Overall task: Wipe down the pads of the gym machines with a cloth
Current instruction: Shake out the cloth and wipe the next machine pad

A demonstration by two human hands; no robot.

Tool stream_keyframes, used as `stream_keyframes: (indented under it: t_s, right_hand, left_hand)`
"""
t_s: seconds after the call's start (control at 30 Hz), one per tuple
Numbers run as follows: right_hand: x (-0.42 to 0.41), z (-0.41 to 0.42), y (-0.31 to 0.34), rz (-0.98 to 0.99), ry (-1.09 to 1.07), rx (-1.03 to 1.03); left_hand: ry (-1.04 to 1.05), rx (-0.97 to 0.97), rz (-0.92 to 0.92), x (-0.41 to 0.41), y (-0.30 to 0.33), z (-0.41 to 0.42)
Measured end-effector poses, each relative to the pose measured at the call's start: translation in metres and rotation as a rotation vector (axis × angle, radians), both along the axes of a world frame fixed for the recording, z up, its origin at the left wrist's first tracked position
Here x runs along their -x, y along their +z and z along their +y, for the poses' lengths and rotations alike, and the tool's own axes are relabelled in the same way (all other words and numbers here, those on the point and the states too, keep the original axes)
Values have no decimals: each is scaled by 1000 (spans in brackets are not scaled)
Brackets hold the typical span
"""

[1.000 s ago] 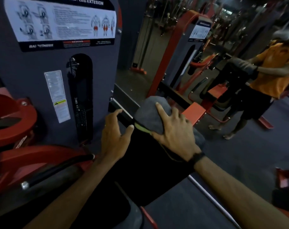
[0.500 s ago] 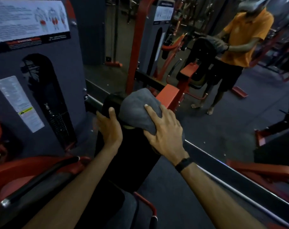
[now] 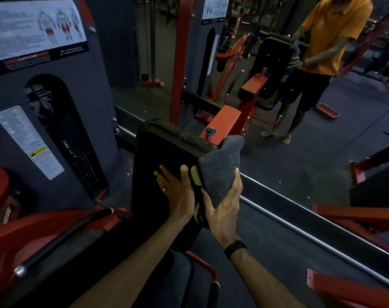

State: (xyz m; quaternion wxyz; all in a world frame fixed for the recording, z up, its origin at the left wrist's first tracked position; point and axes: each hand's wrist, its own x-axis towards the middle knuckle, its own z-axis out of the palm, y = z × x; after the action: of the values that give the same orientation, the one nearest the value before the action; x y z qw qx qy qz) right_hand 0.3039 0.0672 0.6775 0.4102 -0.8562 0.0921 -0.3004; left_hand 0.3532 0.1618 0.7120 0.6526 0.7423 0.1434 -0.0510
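A wall mirror [image 3: 278,134] fills the far side of the gym, its lower frame running as a pale strip along the dark floor [image 3: 278,252]. In the mirror a person in an orange shirt [image 3: 331,34] stands barefoot behind the reflected machine.

On the left rises the grey weight-stack tower [image 3: 78,96] of the machine, with an arched slot showing the plates, a muscle-diagram placard [image 3: 36,30] near the top and a smaller warning sticker [image 3: 31,141] below it. Red frame tubing [image 3: 44,225] curves across the lower left, and more red frame parts lie at the lower right.

In the middle stands the black back pad [image 3: 164,156], upright and tilted slightly, with yellow-green piping [image 3: 194,174] along its right edge. A red bracket with a round metal knob [image 3: 210,131] sits just behind the pad's top right corner.

The grey cloth [image 3: 220,167] lies against the pad's right edge, folded over it and bunched upward to a point. The right hand [image 3: 222,210] grips the cloth, fingers curled round its lower part with one finger up along its outer side; a black band [image 3: 235,248] circles the wrist. The left hand [image 3: 178,194] rests flat on the pad's front face just beside the cloth, fingers straight and slightly spread, a ring [image 3: 164,189] on one finger.
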Motion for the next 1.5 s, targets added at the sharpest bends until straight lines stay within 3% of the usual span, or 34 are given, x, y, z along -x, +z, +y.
stream_keyframes:
  t_s: [0.37, 0.5, 0.6, 0.7, 0.93, 1.1, 1.17, 1.27, 1.4, 1.5]
  right_hand:
    - [15, 9, -42, 90, 76, -148]
    - [-16, 8, 14, -76, -13, -136]
    - [-32, 11, 33, -189, -116, -36]
    - [-19, 15, -5, -177, -92, 28]
    - [40, 21, -111, 100, -11, 72]
    - [37, 23, -68, 19, -58, 80]
    - [29, 24, -34, -62, -78, 188]
    - [21, 24, -8, -173, -3, 591]
    - [-6, 41, 2, -51, 124, 1016]
    - [-47, 61, 4, 7, 126, 1158]
  left_hand:
    - [-69, 82, -92, 24, 1, 11]
    - [104, 135, -192, 0, 10, 15]
    - [92, 74, -203, -2, -16, 11]
    - [75, 91, -237, 3, -23, 14]
    - [-14, 165, -248, 20, -28, 22]
    - [-20, 196, -199, 29, -41, 35]
    - [20, 213, -164, 31, -47, 40]
    - [92, 304, -109, 29, -58, 48]
    - [228, 354, -80, 26, -74, 69]
    - [332, 378, -51, 25, -89, 87]
